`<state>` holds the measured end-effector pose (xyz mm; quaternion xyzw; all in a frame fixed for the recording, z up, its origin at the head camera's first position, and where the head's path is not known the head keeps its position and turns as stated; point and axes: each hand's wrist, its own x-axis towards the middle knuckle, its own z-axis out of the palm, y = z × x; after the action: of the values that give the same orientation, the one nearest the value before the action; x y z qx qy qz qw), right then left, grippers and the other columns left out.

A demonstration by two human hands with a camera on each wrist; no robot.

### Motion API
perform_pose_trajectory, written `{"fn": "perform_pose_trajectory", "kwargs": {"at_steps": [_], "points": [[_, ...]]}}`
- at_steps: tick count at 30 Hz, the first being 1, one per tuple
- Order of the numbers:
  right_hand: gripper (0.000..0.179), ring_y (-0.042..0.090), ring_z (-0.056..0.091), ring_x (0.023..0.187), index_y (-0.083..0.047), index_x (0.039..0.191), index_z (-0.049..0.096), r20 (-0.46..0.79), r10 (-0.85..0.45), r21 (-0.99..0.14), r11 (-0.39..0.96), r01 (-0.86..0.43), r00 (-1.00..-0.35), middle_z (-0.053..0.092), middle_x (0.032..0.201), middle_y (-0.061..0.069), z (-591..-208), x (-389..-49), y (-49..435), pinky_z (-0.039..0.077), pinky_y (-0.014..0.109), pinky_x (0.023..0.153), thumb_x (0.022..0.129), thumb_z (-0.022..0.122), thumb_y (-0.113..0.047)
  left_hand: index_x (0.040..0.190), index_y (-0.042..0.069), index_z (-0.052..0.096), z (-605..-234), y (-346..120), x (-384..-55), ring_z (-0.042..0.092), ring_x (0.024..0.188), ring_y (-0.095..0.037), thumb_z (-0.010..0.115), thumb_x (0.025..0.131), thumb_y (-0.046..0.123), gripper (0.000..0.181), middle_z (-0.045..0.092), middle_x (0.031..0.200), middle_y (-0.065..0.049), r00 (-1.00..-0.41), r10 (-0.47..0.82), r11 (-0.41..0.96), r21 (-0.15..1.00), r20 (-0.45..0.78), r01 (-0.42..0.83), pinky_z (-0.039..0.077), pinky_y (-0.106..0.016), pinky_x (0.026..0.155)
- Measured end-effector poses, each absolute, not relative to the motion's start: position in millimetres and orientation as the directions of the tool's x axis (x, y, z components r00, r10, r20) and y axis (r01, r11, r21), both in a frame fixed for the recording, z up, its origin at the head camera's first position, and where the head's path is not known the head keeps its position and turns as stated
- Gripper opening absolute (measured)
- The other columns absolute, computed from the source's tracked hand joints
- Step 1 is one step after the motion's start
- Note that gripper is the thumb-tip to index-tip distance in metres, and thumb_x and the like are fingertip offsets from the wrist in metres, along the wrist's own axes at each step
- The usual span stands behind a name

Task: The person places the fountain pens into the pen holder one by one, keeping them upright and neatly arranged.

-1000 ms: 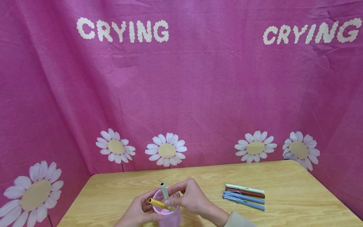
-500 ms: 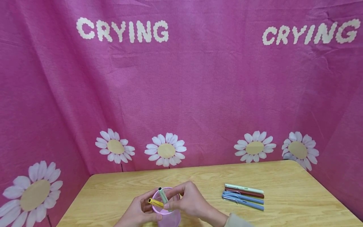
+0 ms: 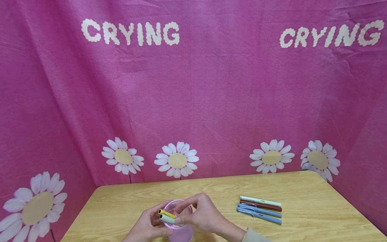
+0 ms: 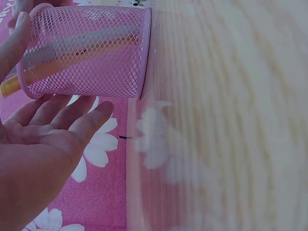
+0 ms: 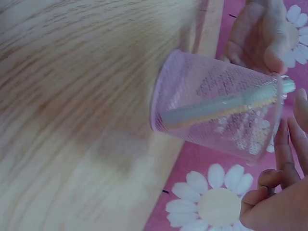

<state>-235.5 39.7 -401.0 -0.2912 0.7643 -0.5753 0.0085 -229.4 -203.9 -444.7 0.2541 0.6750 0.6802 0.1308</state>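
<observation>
A pink mesh pen holder [image 3: 181, 233] stands on the table, tilting out of view at the bottom of the head view. My left hand [image 3: 145, 223] holds it near the rim, thumb on the near side and fingers along the far side. Inside lean a yellow pen [image 3: 164, 213] and a pale green pen [image 3: 167, 218], their ends sticking out over the rim toward the left hand. Over the opening hovers my right hand [image 3: 205, 215], thumb and forefinger spread beside the pale green pen; in the right wrist view its fingers [image 5: 284, 149] are apart from the pens.
To the right on the wooden table [image 3: 305, 208] lies a row of pens: a pale mint one [image 3: 260, 201], a dark red one [image 3: 264, 205] and blue ones [image 3: 261, 217]. A pink curtain [image 3: 217, 101] with daisies and lettering surrounds the table.
The pale green pen has gone from standing fairly upright, pinched by the right hand, to leaning left beside the yellow pen. The right fingers have parted from it; the left hand has stayed put.
</observation>
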Motion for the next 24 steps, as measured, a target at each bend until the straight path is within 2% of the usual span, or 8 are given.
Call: {"fn": "perform_pose_trajectory", "kwargs": {"at_steps": [3, 7, 10, 18, 24], "points": [[0.016, 0.008, 0.062, 0.084, -0.007, 0.093, 0.085, 0.342, -0.451, -0.876, 0.165, -0.454, -0.824, 0.079, 0.09, 0.001, -395.0, -235.4, 49.4, 0.046, 0.023, 0.074, 0.08, 0.093, -0.01, 0.156, -0.017, 0.031, -444.6, -203.7, -229.9, 0.071, 0.109, -0.022, 0.08, 0.092, 0.003, 0.083, 0.061, 0.137, -0.032, -0.838, 0.519, -0.048, 0.984, 0.169, 0.169, 0.057, -0.03, 0.095], [0.013, 0.006, 0.054, 0.074, -0.01, 0.091, 0.085, 0.365, -0.442, -0.843, 0.216, -0.492, -0.82, 0.076, 0.084, -0.005, -388.3, -235.4, 68.7, 0.036, 0.02, 0.063, 0.082, 0.092, -0.013, 0.154, -0.019, 0.03, -445.1, -204.2, -230.8, 0.071, 0.109, -0.02, 0.081, 0.091, 0.004, 0.084, 0.058, 0.137, -0.037, -0.837, 0.519, -0.045, 0.983, 0.174, 0.177, 0.057, -0.03, 0.095], [0.011, 0.004, 0.05, 0.069, -0.015, 0.089, 0.084, 0.376, -0.44, -0.802, 0.287, -0.524, -0.815, 0.074, 0.082, -0.01, -386.4, -235.5, 87.2, 0.034, 0.02, 0.06, 0.081, 0.092, -0.016, 0.154, -0.019, 0.031, -445.4, -204.4, -231.1, 0.071, 0.109, -0.019, 0.082, 0.09, 0.004, 0.085, 0.057, 0.137, -0.039, -0.838, 0.515, -0.033, 0.981, 0.179, 0.19, 0.057, -0.03, 0.095], [0.011, 0.003, 0.055, 0.078, -0.021, 0.09, 0.082, 0.348, -0.44, -0.734, 0.422, -0.532, -0.828, 0.073, 0.086, -0.01, -398.4, -242.2, 141.9, 0.039, 0.023, 0.065, 0.084, 0.091, -0.018, 0.155, -0.017, 0.033, -446.0, -204.0, -230.2, 0.071, 0.109, -0.02, 0.083, 0.09, 0.004, 0.084, 0.058, 0.138, -0.036, -0.852, 0.496, -0.024, 0.984, 0.166, 0.178, 0.057, -0.029, 0.095], [0.012, 0.009, 0.054, 0.074, -0.017, 0.093, 0.081, 0.313, -0.416, -0.707, 0.498, -0.502, -0.854, 0.069, 0.084, -0.015, -414.4, -242.9, 178.8, 0.043, 0.025, 0.063, 0.085, 0.09, -0.021, 0.155, -0.016, 0.034, -446.0, -203.9, -229.7, 0.071, 0.108, -0.021, 0.082, 0.09, 0.003, 0.083, 0.059, 0.138, -0.035, -0.853, 0.495, -0.028, 0.984, 0.166, 0.175, 0.057, -0.029, 0.094]]}}
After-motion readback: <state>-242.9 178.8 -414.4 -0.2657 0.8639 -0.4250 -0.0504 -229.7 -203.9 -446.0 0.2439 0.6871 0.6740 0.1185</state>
